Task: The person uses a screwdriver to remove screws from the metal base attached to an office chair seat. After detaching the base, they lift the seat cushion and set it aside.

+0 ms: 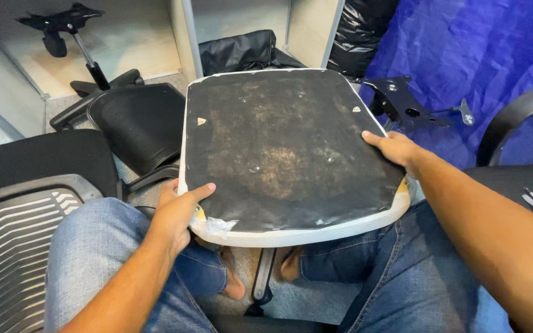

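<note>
floor [316,302]: grey, bare patch at 6 o'clock
chair base [94,74]: black, tipped over at 11 o'clock
backrest shell [140,123]: black, lying at 10 o'clock
blue tarp [464,55]: spread at 2 o'clock

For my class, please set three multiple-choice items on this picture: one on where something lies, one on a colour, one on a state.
1. Where is the black metal bracket plate?
A. on the blue sheet beyond the right hand
B. on the person's left knee
C. under the ribbed chair back

2. What colour is the seat pad's rim?
A. red
B. white
C. green

3. How is the seat pad held?
A. by one hand only
B. by both hands at its sides
C. lying untouched on the floor

Answers: 1 A, it lies on the blue sheet. 2 B, the edge shows white. 3 B, the left hand and right hand grip opposite edges.
</note>
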